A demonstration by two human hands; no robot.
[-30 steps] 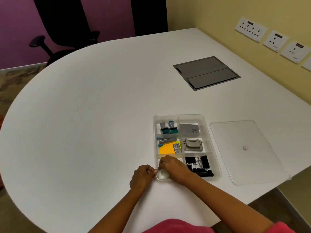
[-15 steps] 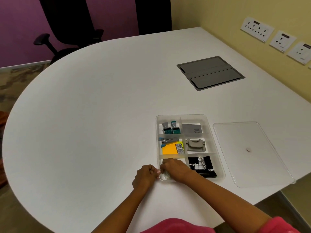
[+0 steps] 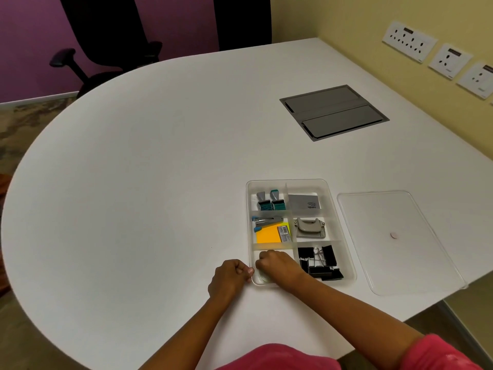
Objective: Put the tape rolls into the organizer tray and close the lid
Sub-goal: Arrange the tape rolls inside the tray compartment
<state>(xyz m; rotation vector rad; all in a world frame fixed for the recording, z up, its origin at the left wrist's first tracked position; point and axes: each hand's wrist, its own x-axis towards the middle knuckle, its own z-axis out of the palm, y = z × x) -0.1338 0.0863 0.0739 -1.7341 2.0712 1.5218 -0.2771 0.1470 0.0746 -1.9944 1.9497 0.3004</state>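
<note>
We are working low in the frame, just right of centre, where our right hand (image 3: 277, 265) is curled down into the near-left compartment of the clear organizer tray (image 3: 338, 209). Its fingers are bunched together over a pale, translucent tape roll (image 3: 262, 276), of which only a sliver is showing beneath the knuckles; we cannot tell whether the fingers are clamping it or merely resting on it. Our left hand (image 3: 230, 276) is sitting closed in a loose fist on the table (image 3: 149, 182), its knuckles touching the tray's left wall, apparently steadying it.

To do this step well, we are judging that the roll should be settling flat below the rim, clear of the divider, so the lid can seat.

The lid (image 3: 397, 241) is lying flat on the table just right of the tray, not touching it. Its lower-right corner is sitting very near the table's edge, even slightly over it, so lifting it toward the centre looks safer than sliding it. The binder clips (image 3: 318, 263) are crowding the compartment beside our right wrist. The table toward the upper left of the frame is open, giving room for withdrawing both hands.
</note>
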